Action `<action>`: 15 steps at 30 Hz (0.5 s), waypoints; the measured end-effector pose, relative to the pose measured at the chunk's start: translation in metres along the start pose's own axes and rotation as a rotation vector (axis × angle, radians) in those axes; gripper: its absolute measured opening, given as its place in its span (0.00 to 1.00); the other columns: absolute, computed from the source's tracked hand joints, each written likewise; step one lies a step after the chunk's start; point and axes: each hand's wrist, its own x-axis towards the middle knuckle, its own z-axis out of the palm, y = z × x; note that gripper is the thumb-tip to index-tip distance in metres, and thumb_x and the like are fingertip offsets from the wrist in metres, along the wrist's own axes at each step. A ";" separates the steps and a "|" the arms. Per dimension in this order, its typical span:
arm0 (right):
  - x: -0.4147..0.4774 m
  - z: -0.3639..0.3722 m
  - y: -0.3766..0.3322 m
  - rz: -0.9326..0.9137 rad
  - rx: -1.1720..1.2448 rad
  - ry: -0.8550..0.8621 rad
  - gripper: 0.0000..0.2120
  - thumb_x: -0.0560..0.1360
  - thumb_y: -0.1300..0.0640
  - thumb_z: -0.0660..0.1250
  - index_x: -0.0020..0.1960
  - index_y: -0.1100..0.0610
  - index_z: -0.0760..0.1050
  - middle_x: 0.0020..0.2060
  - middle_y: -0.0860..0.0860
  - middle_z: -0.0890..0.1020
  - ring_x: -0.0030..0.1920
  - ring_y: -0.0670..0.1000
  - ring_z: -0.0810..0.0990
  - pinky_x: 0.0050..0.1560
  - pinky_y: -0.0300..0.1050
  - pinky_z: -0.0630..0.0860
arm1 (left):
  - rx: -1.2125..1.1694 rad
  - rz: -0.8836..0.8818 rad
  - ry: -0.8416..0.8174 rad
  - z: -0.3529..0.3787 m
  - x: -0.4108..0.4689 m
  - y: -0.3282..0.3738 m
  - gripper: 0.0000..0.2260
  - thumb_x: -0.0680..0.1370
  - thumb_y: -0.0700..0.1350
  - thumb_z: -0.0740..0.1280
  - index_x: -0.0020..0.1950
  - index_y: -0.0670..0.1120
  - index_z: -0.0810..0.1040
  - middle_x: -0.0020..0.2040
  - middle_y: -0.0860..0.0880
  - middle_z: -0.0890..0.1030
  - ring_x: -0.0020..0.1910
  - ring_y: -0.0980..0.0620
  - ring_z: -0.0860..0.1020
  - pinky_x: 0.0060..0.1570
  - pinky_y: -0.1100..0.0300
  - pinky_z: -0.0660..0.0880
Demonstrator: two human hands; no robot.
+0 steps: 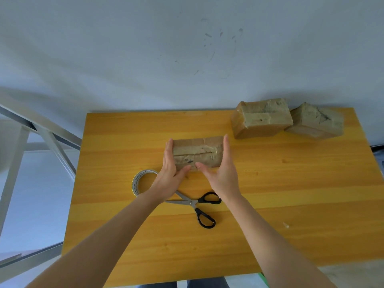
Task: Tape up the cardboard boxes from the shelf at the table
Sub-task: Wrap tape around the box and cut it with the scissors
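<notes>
One pair scissors (191, 203), blades apart, nearest on surface (291, 194). One tape roll (135, 183) flat, left. Two grips: left grip (170, 173), right grip (222, 173), fingers straight, pressed on opposite ends of cardboard box (197, 154) mid-surface, thumbs on near side. Second box (261, 119), third box (315, 121) far right, side by side.

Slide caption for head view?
Left hand and right hand press a small brown cardboard box on the yellow wooden table, beside clear tape roll and black-handled scissors.
</notes>
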 end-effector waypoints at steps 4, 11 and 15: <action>0.007 -0.011 0.002 0.244 0.273 -0.039 0.47 0.68 0.49 0.79 0.78 0.50 0.55 0.68 0.43 0.71 0.69 0.42 0.69 0.66 0.39 0.68 | -0.260 -0.208 0.028 -0.001 0.002 0.006 0.43 0.78 0.42 0.67 0.78 0.52 0.36 0.72 0.58 0.62 0.65 0.60 0.69 0.56 0.68 0.73; 0.012 -0.011 0.010 0.325 0.424 -0.118 0.35 0.69 0.51 0.78 0.71 0.50 0.66 0.57 0.41 0.78 0.60 0.41 0.77 0.42 0.25 0.73 | -0.283 -0.244 -0.023 -0.005 0.005 0.005 0.43 0.76 0.47 0.70 0.78 0.57 0.42 0.69 0.53 0.70 0.67 0.54 0.71 0.64 0.55 0.71; -0.001 -0.008 0.010 0.250 0.188 0.029 0.44 0.74 0.40 0.70 0.80 0.50 0.48 0.78 0.45 0.56 0.78 0.48 0.55 0.73 0.41 0.58 | 0.141 -0.064 0.031 -0.004 -0.006 0.006 0.40 0.79 0.53 0.64 0.76 0.59 0.33 0.79 0.54 0.37 0.77 0.53 0.38 0.75 0.51 0.45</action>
